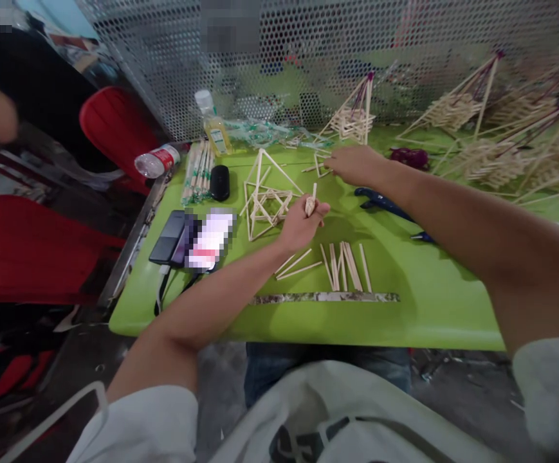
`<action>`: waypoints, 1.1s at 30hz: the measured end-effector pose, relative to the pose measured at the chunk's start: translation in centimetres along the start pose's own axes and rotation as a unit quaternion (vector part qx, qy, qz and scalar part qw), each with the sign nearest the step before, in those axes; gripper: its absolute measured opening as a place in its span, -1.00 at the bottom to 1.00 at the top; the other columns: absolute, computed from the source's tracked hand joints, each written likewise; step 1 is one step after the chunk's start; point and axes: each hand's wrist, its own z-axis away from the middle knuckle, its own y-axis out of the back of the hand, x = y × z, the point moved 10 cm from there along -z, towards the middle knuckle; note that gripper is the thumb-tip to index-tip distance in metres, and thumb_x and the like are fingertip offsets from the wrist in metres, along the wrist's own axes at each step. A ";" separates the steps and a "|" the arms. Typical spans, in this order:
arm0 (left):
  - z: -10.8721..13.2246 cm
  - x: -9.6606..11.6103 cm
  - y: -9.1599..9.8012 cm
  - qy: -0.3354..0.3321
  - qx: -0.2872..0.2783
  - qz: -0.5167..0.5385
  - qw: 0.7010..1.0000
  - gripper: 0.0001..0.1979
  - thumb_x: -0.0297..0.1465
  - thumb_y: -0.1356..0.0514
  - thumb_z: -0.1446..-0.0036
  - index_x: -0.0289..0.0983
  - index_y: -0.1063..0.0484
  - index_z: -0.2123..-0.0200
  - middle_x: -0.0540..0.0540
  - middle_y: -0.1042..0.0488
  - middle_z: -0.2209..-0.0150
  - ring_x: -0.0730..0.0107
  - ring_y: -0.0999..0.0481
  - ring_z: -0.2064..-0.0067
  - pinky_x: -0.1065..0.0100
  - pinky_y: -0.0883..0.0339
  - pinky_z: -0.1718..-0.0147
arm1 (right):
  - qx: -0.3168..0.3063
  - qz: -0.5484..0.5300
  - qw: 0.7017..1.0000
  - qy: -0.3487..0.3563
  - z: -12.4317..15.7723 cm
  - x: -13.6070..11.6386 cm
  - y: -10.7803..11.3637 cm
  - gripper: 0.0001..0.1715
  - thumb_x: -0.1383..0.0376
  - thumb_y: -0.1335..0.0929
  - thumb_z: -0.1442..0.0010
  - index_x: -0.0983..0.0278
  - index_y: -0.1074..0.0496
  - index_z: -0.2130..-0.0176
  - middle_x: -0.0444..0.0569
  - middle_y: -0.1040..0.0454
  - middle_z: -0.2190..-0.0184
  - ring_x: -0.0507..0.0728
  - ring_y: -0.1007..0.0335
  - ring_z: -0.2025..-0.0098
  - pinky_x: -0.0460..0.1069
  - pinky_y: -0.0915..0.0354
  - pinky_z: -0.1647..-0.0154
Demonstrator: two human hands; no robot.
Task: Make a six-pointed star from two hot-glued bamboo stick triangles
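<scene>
My left hand (302, 225) is closed around a small bundle of short wooden sticks (311, 204), whose ends poke up above the fingers. Just behind and left of it stands an open frame of wooden sticks (260, 186) with a pointed top. Farther back, my right hand (351, 164) reaches down with its fingers pinched at a few small loose sticks (316, 166); the fingertips are partly hidden. More loose sticks (349, 267) lie in front of my left hand, beside a flat patterned strip (327, 297).
On the green table (202, 315) are a phone (210, 239), a power bank (168, 238), a black case (220, 182), wrapped sticks (196, 170), a liquid bottle (216, 128) and blue-handled pliers (385, 203). Finished stick structures (486, 161) crowd the right. A perforated metal panel (279, 64) borders the back.
</scene>
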 end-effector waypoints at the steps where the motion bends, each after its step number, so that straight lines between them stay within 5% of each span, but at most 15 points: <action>1: 0.0 -0.1 -0.1 -0.001 -0.004 -0.001 1.000 -0.57 -0.05 -0.37 -0.61 -0.19 -0.38 0.23 0.03 -0.52 0.38 0.39 -0.64 0.32 0.31 -0.40 0.28 | -0.004 0.008 1.000 0.007 -0.2 -0.1 0.1 -0.51 0.05 -0.53 -0.60 0.22 -0.60 -0.35 0.15 -0.61 -0.35 0.30 -0.64 -0.28 0.30 -0.64 -0.31; 4: 0.0 -0.4 -0.4 0.002 -0.016 0.007 1.000 -0.49 0.04 -0.42 -0.54 -0.18 -0.36 0.26 0.06 -0.50 0.40 0.37 -0.68 0.32 0.30 -0.39 0.29 | -0.012 0.018 0.999 0.025 -0.6 -0.7 0.4 -0.54 0.08 -0.52 -0.60 0.25 -0.61 -0.32 0.15 -0.63 -0.31 0.31 -0.64 -0.26 0.32 -0.62 -0.32; 8: 0.1 -0.5 -0.9 0.028 -0.030 -0.003 0.999 -0.47 0.04 -0.43 -0.51 -0.17 -0.33 0.31 0.07 -0.51 0.45 0.33 -0.68 0.34 0.28 -0.34 0.32 | -0.001 -0.001 0.999 0.052 -0.3 -2.8 0.6 -0.72 0.36 -0.37 -0.63 0.35 -0.64 -0.19 0.33 -0.70 -0.21 0.38 -0.62 -0.21 0.32 -0.45 -0.29; 12: 0.5 0.1 -0.8 0.038 -0.023 -0.013 0.999 -0.50 -0.02 -0.43 -0.52 -0.17 -0.36 0.33 0.06 -0.55 0.46 0.35 -0.64 0.35 0.26 -0.34 0.28 | 0.017 -0.041 0.997 0.061 -0.1 -4.7 1.0 -0.80 0.25 -0.41 -0.63 0.22 -0.67 -0.09 0.21 -0.75 -0.17 0.31 -0.61 -0.16 0.23 -0.40 -0.25; 20: 0.6 0.2 -0.8 0.062 -0.039 -0.047 0.996 -0.63 -0.18 -0.35 -0.62 -0.19 -0.45 0.28 0.01 -0.60 0.39 0.39 -0.55 0.39 0.27 -0.35 0.33 | 0.049 -0.089 0.992 -0.081 -2.8 1.9 2.5 -0.47 0.03 -0.52 -0.61 0.21 -0.58 -0.39 0.16 -0.60 -0.36 0.29 -0.65 -0.26 0.30 -0.65 -0.30; 33: 0.5 0.1 -1.1 0.042 -0.040 -0.014 0.998 -0.51 -0.12 -0.39 -0.61 -0.16 -0.30 0.34 0.07 -0.41 0.47 0.36 -0.58 0.38 0.20 -0.35 0.29 | 0.064 -0.196 0.970 -0.129 -3.5 3.6 0.4 -0.43 0.05 -0.53 -0.60 0.22 -0.55 -0.42 0.17 -0.58 -0.39 0.32 -0.64 -0.28 0.33 -0.63 -0.33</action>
